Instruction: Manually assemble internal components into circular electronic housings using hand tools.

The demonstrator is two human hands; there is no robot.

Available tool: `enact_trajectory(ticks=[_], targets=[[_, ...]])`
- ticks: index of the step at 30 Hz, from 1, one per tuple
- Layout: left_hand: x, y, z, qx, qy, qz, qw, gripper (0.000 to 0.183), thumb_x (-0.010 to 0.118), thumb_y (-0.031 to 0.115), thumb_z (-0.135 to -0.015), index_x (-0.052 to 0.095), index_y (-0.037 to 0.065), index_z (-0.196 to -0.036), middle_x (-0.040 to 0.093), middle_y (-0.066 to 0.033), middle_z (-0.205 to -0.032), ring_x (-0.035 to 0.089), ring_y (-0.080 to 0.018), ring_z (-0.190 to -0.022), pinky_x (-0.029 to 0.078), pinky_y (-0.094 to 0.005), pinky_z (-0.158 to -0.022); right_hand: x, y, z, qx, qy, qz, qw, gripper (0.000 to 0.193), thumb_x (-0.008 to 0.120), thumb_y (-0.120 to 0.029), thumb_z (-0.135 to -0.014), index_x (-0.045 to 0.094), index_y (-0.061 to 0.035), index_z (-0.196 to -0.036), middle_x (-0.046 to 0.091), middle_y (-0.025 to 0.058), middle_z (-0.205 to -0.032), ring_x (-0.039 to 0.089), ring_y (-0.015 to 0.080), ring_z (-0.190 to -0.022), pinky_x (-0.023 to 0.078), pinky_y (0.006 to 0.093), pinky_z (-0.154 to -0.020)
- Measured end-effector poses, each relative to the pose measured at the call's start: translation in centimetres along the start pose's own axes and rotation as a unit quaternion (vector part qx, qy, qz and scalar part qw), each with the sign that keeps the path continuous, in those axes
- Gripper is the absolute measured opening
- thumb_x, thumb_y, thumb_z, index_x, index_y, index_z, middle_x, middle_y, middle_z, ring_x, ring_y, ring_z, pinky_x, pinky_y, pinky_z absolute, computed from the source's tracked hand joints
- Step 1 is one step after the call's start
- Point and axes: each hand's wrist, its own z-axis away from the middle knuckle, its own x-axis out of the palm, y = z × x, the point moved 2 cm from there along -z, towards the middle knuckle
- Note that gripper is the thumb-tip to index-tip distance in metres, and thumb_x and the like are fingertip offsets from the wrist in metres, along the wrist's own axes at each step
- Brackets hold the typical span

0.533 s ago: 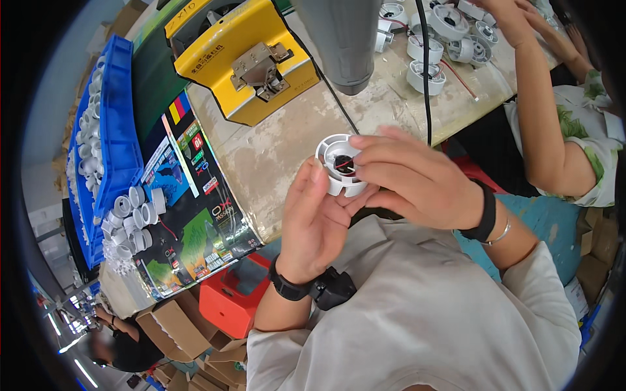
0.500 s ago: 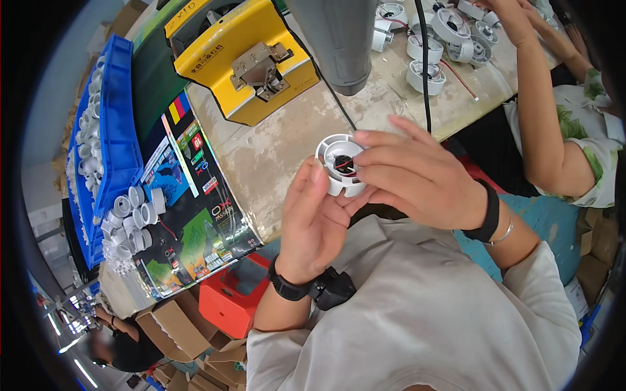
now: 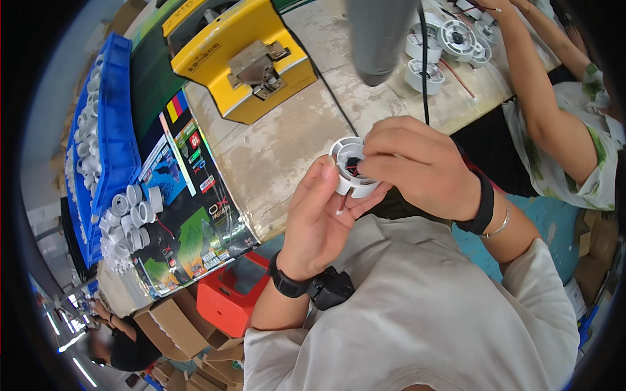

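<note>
A round white plastic housing (image 3: 345, 148) with a dark centre and red and black wires is in front of my body, just past the table's near edge. My left hand (image 3: 319, 215) grips it from the left and below, thumb on its rim. A short wire with a small white plug (image 3: 340, 210) hangs from its lower side over my left fingers. My right hand (image 3: 417, 166) is at the housing's right side, fingers bent and tips at the dark centre. Whether those fingertips pinch a wire is hidden.
A yellow machine (image 3: 244, 72) with a metal latch stands on the table (image 3: 261, 156). Beside it hangs a grey cylinder (image 3: 378, 39). White rings (image 3: 134, 215) lie by a blue bin (image 3: 120, 111) at left. Similar housings (image 3: 424, 75) sit at right near a co-worker's arm (image 3: 541, 111).
The housing and both hands have shifted slightly right, and the housing has turned. The wire with the white plug now hangs below it. My right fingers have curled in toward its centre.
</note>
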Motion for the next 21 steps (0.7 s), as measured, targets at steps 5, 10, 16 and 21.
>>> enact_trajectory(ticks=[5,10,16,21], targets=[[-1.7,-1.1,-0.2,0.012,0.026,0.080,0.996,0.019,0.048,0.025,-0.089,0.047,0.009,-0.100,0.053,-0.0017,-0.092,0.056,-0.0133,-0.082,0.047,-0.0310,-0.077,1.3,-2.7,-0.3,0.061,-0.032,-0.093,0.993,0.025,0.064,-0.005,-0.069,0.054,0.0014,-0.091,0.054,0.0180,-0.094,0.055,0.0359,-0.085,0.046,0.0411,-0.077],[-0.7,-1.9,-1.6,0.034,0.007,0.055,0.998,0.027,0.051,0.036,-0.086,0.042,0.012,-0.092,0.048,-0.0002,-0.085,0.049,-0.0073,-0.074,0.044,-0.0249,-0.063,1.7,-2.6,1.4,0.010,-0.074,0.089,0.993,0.030,0.064,0.004,-0.064,0.056,0.0019,-0.092,0.049,0.0146,-0.096,0.050,0.0365,-0.093,0.044,0.0419,-0.077],[-0.7,-1.2,-0.7,0.049,0.007,0.019,0.999,0.033,0.050,0.041,-0.086,0.041,0.010,-0.093,0.045,-0.0007,-0.088,0.043,-0.0072,-0.083,0.038,-0.0241,-0.073,3.2,-2.2,1.0,-0.037,-0.052,0.105,0.992,0.030,0.062,0.006,-0.065,0.057,-0.0005,-0.093,0.047,0.0139,-0.098,0.048,0.0346,-0.094,0.040,0.0424,-0.083],[-1.0,-0.5,-0.4,0.039,0.016,0.030,0.999,0.037,0.046,0.045,-0.086,0.042,0.010,-0.098,0.045,-0.0001,-0.091,0.043,-0.0071,-0.085,0.038,-0.0255,-0.076,3.9,-2.8,0.0,0.006,-0.103,0.128,0.986,0.023,0.061,0.001,-0.068,0.057,0.0015,-0.090,0.047,0.0134,-0.096,0.047,0.0336,-0.096,0.038,0.0450,-0.088]])
